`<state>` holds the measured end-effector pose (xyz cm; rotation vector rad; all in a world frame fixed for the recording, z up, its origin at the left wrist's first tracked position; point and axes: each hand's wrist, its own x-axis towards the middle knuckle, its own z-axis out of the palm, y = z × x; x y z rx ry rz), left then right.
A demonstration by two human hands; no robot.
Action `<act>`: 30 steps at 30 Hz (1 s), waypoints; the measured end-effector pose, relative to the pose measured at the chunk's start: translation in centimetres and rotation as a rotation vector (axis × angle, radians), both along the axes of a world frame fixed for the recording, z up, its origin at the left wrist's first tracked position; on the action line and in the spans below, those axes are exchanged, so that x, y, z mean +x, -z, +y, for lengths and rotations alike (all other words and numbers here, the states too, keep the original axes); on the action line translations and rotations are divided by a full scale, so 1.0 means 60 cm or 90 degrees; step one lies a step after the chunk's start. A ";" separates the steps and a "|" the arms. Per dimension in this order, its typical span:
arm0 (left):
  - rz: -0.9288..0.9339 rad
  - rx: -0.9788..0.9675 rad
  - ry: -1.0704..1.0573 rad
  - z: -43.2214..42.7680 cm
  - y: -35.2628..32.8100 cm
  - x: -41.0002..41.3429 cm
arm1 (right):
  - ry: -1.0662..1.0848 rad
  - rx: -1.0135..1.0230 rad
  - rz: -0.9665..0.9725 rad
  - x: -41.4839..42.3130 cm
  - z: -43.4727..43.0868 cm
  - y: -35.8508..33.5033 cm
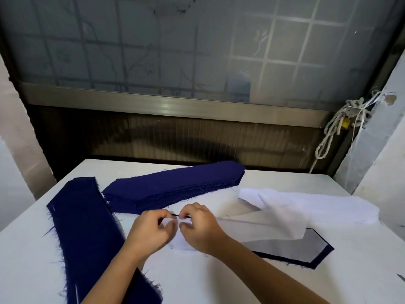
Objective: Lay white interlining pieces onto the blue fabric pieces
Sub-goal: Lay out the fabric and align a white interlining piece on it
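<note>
A blue fabric piece [322, 256] lies in front of me, almost wholly covered by a white interlining piece [274, 242], with only a dark border showing at the right end. My left hand [151, 231] and my right hand [199, 227] meet over the left end of that piece, fingers curled, each pinching the edge of the interlining where a dark sliver of blue shows between them. A stack of blue pieces [175, 185] lies behind the hands. A long blue strip [87, 233] runs down the left side.
Loose white interlining pieces [306, 205] are heaped at the right on the white table [285, 286]. A dark window frame and a wall stand behind the table's far edge. A knotted cord [333, 130] hangs at the right.
</note>
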<state>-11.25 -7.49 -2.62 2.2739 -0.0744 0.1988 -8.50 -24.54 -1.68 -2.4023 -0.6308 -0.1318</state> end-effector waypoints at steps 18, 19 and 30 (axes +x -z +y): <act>-0.097 0.021 -0.044 0.007 0.015 0.007 | 0.168 -0.391 -0.068 0.060 -0.297 -0.038; -0.099 0.025 -0.044 0.007 0.014 0.007 | 0.175 -0.429 -0.067 0.059 -0.312 -0.045; -0.105 0.022 -0.048 0.003 0.009 0.004 | 0.311 -0.501 -0.148 0.058 -0.410 -0.077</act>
